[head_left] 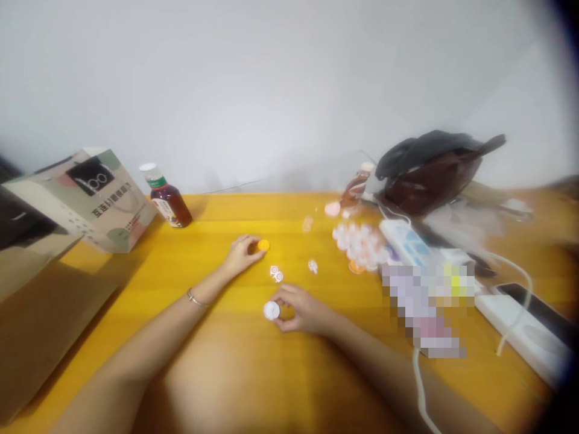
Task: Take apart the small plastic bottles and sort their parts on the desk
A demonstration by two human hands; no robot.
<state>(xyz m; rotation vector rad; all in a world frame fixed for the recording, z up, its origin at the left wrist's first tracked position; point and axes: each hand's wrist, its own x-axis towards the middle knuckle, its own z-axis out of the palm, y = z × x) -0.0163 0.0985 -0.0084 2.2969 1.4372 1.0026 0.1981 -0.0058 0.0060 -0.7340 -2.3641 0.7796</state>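
My left hand (244, 255), with a bracelet at the wrist, pinches a small round yellow cap (263, 245) between thumb and fingers above the table. Closer to me, my right hand (301, 308) grips a round white cap (271, 310) by its edge, the flat face turned up. Between the two hands lie small white openwork pieces (276, 274), wheel-like in outline. Another such white piece (313, 266) rests a little to the right. What they are made of is too blurred to tell.
At right sits a blurred cluster of white and orange caps (359, 244), beside a white power strip (407, 241) with cables. Behind are a dark bag (429, 172) and a drink bottle (355, 190). Another bottle (169, 205), a printed box (106, 202) and brown cardboard (49, 319) stand left.
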